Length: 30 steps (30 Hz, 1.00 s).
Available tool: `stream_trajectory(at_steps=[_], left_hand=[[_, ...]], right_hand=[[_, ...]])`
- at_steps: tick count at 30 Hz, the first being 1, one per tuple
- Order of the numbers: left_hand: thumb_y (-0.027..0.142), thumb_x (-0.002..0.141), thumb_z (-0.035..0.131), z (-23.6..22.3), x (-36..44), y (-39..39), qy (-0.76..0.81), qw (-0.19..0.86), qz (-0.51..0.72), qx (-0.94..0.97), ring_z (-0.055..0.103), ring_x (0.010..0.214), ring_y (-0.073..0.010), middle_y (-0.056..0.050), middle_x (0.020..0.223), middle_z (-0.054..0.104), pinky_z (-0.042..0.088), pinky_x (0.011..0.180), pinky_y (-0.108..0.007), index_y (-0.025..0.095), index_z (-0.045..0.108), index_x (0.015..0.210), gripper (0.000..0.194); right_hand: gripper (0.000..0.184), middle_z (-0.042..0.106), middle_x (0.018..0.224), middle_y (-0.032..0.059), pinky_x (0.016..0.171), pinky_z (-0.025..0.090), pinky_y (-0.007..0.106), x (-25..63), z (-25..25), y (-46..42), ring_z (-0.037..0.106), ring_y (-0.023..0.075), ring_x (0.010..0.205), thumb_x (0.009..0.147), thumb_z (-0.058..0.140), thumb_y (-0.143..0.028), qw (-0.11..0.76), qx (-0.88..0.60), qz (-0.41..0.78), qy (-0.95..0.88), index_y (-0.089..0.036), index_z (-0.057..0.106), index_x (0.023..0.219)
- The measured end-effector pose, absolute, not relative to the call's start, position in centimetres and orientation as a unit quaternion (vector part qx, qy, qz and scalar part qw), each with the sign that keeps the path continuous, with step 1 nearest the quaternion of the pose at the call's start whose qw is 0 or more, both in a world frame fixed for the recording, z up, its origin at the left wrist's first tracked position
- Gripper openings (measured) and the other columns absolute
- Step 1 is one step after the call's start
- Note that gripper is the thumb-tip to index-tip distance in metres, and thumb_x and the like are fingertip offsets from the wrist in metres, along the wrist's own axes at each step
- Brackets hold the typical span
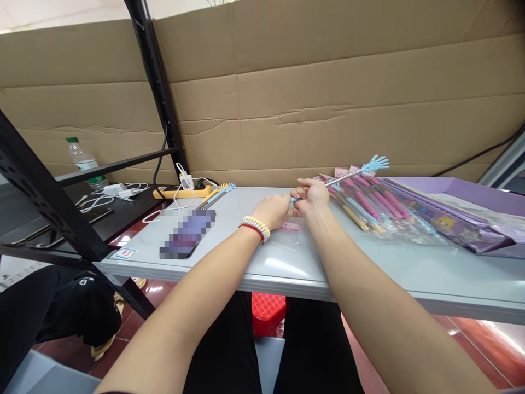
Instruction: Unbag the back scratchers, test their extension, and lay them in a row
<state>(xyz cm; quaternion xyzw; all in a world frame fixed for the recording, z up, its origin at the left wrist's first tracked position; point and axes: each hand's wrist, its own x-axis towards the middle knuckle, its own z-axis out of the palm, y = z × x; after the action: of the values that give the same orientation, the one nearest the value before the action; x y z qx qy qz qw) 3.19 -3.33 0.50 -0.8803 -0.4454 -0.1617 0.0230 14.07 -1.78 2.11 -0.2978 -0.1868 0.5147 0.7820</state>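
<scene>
Blurred phone [186, 233] on the table [369, 268]; back scratcher [371, 164] handle hidden within the right hand [312, 198] and left hand [273, 210]; purple box [463, 210] cut off at right.

No legible txt; small red-blue sticker [125, 253] on table [369, 268] edge, prob. a logo, unreadable

Blue hand-shaped scratcher [371, 164], purple box [459, 191], grey table [287, 262]

Slim telescopic back scratcher [353, 171] with a pale blue hand-shaped head and bare metal shaft, extended, slanting up to the right above the bench [369, 262], handle end clasped in both fists.
</scene>
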Motion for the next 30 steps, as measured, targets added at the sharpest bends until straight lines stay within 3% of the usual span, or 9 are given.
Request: stream_trajectory(at_steps=[7, 12, 17, 21, 26, 30], left_hand=[[0.055, 0.079, 0.055, 0.4, 2.1, -2.5, -0.352, -0.03, -0.22, -0.909, 0.06, 0.081, -0.0242, -0.008, 0.087, 0.063, 0.042, 0.069, -0.031, 0.016, 0.054, 0.104, 0.047], [0.05, 0.072, 0.063, 0.6, 1.5, -1.9, -0.278, -0.203, -0.263, -0.902, 0.045, 0.062, -0.0128, 0.003, 0.067, 0.05, 0.034, 0.059, -0.026, 0.016, 0.054, 0.08, 0.036], [0.052, 0.071, 0.062, 0.6, 1.1, -1.5, -0.235, -0.34, -0.269, -0.87, 0.036, 0.059, -0.0095, 0.005, 0.062, 0.041, 0.029, 0.057, -0.024, 0.016, 0.053, 0.075, 0.037], [0.052, 0.071, 0.061, 0.5, 1.5, -1.7, -0.289, -0.294, -0.265, -0.872, 0.035, 0.056, -0.0099, 0.006, 0.058, 0.038, 0.028, 0.055, -0.024, 0.017, 0.051, 0.069, 0.037], [0.047, 0.079, 0.053, 0.3, 2.3, -2.0, -0.309, -0.166, -0.26, -0.9, 0.047, 0.063, -0.0146, 0.001, 0.064, 0.05, 0.034, 0.062, -0.026, 0.018, 0.053, 0.072, 0.03], [0.054, 0.083, 0.046, 0.3, 2.6, -2.1, -0.341, -0.108, -0.245, -0.901, 0.052, 0.065, -0.0193, -0.002, 0.062, 0.053, 0.036, 0.063, -0.028, 0.018, 0.056, 0.073, 0.038]], right_hand=[[0.047, 0.015, 0.038, -0.0116, 0.032, 0.026, 0.019, 14.1, 1.8, -2.2, 0.019, 0.0036, 0.029, 0.057, 0.051, 0.001, 0.786, -0.221, 0.534, -0.22, -0.02, 0.01, 0.064], [0.05, 0.013, 0.037, -0.0124, 0.032, 0.026, 0.019, 13.9, 1.6, -2.2, 0.019, 0.0035, 0.028, 0.054, 0.05, 0.003, 0.786, -0.227, 0.529, -0.227, -0.02, 0.007, 0.065], [0.052, 0.016, 0.037, -0.0123, 0.031, 0.025, 0.018, 13.5, 1.8, -2.4, 0.02, 0.0033, 0.028, 0.052, 0.049, 0.006, 0.781, -0.229, 0.535, -0.227, -0.019, 0.006, 0.065], [0.052, 0.017, 0.038, -0.0126, 0.03, 0.023, 0.018, 13.4, 1.8, -2.5, 0.02, 0.0029, 0.027, 0.05, 0.049, 0.006, 0.777, -0.24, 0.534, -0.23, -0.019, 0.006, 0.066], [0.052, 0.014, 0.039, -0.013, 0.029, 0.022, 0.018, 13.6, 1.6, -2.0, 0.019, 0.0027, 0.028, 0.053, 0.053, 0.0, 0.765, -0.265, 0.535, -0.243, -0.02, 0.007, 0.066], [0.052, 0.015, 0.04, -0.0127, 0.028, 0.024, 0.02, 13.9, 1.2, -1.5, 0.021, 0.004, 0.03, 0.056, 0.059, -0.009, 0.753, -0.285, 0.536, -0.253, -0.022, 0.009, 0.065]])
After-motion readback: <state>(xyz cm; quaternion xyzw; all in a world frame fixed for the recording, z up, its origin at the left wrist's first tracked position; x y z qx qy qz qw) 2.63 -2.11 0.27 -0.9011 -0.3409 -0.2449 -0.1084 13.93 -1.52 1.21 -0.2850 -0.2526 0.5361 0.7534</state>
